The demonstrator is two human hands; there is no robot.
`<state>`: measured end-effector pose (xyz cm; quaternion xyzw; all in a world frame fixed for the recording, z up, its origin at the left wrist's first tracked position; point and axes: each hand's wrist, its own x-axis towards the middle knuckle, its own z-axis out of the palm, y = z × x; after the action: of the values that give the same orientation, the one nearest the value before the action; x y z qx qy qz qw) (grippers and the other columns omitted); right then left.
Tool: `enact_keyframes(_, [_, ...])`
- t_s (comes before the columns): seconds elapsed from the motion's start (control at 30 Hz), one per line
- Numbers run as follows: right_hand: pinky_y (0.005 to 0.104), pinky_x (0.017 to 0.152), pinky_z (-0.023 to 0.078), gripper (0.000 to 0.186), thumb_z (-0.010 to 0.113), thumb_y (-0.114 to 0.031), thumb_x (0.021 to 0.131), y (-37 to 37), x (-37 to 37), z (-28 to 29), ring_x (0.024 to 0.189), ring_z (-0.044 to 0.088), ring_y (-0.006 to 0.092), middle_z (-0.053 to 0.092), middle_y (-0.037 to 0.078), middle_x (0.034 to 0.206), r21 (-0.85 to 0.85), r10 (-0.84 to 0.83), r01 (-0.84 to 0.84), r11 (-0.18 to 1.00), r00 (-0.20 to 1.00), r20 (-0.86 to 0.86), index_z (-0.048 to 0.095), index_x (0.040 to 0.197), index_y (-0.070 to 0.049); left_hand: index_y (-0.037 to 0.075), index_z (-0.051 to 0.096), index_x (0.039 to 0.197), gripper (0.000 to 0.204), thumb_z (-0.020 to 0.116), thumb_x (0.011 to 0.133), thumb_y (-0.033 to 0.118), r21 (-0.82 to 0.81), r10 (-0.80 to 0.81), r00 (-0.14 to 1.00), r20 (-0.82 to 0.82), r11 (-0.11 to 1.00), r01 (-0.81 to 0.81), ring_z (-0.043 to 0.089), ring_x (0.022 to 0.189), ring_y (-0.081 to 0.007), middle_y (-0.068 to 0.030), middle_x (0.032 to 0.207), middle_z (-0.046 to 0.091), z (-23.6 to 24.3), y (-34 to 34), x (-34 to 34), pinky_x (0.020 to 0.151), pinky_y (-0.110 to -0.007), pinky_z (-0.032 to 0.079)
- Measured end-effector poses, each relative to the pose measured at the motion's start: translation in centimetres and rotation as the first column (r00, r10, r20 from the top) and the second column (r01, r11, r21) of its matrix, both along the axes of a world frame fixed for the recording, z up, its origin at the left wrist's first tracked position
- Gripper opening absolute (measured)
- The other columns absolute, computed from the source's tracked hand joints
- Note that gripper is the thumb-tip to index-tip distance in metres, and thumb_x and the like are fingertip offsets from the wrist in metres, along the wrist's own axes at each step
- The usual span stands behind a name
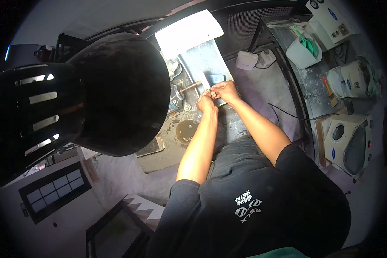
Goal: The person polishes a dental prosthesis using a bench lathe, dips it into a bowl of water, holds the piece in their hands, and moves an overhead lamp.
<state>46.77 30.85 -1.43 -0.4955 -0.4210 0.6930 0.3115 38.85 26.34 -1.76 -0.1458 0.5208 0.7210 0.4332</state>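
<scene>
**Fingertip Handling Beside the Lamp**

Reference point: the black lamp [124, 94], nearest the camera. All positions are given from it.

1. Hands. The left hand [207, 102] and right hand [226, 91] are right of the lamp, fingers curled and fingertips drawn together in a meeting pinch. Any workpiece lies at that meeting point; at this scale it is too small to make out, so a firm hold cannot be confirmed.

2. Technique. Let one hand act as the fixed support and the other make the fine adjustment. Rest the wrists if possible, and work within the bright area right of the lamp so that neither hand shades the fingertips.

3. Adjacent items. A brown rod [191, 87] lies just right of the lamp, short of the hands; a dark flat block [216, 79] lies farther right, just beyond the fingertips. Avoid knocking either. A brown disc [186, 131] sits on the counter [157, 163], lower right of the lamp.

4. Outlying items. A white panel [189, 32] stands upper right of the lamp. Well to the lamp's right are two white jugs [247, 60] and a white bin [303, 55].
</scene>
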Motion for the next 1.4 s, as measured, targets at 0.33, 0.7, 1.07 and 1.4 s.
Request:
enact_keyframes(0.33, [0.0264,0.049,0.053,0.007,0.065,0.003,0.084,-0.6,-0.8,0.7,0.056,0.064,0.0149,0.067,0.013,0.071,-0.019,-0.055,0.055,0.998,0.997,-0.052,0.065,0.083,0.01,-0.011,0.062,0.086,0.01,0.052,0.083,-0.012,-0.078,-0.092,0.992,-0.083,0.993,0.086,0.06,0.057,-0.0181,-0.0153,0.076,0.065,0.3,0.0,-1.5,0.049,-0.027,0.048])
enact_keyframes(0.7, [0.0254,0.054,0.054,0.008,0.066,0.001,0.086,-0.6,-0.8,-0.3,0.062,0.065,0.0138,0.068,0.011,0.074,-0.004,-0.015,0.014,1.0,0.997,-0.073,0.066,0.087,0.009,-0.01,0.061,0.087,0.009,0.052,0.086,-0.012,-0.078,-0.184,0.977,-0.11,0.981,0.176,0.061,0.059,-0.0177,-0.0142,0.076,0.065,0.6,-0.3,-1.7,0.052,-0.027,0.05])
enact_keyframes(1.07, [0.0245,0.061,0.054,0.009,0.065,0.0,0.087,-1.5,-0.2,-1.4,0.066,0.065,0.0123,0.069,0.01,0.078,0.098,-0.025,0.038,0.994,0.991,-0.129,0.068,0.091,0.008,-0.006,0.059,0.089,0.007,0.053,0.09,-0.009,0.059,-0.063,0.98,-0.187,0.995,0.075,0.063,0.064,-0.0167,-0.0146,0.082,0.066,0.1,-1.1,0.1,0.058,-0.026,0.053])
enact_keyframes(1.4, [0.0248,0.056,0.055,0.011,0.066,-0.001,0.087,-1.2,-0.7,-0.2,0.062,0.065,0.0136,0.069,0.011,0.075,0.03,-0.017,0.019,0.999,0.998,-0.065,0.067,0.09,0.009,-0.008,0.06,0.09,0.008,0.051,0.091,-0.007,-0.01,-0.096,0.986,-0.137,0.995,0.095,0.064,0.064,-0.0184,-0.0149,0.08,0.066,0.4,-1.0,-0.7,0.058,-0.026,0.055])
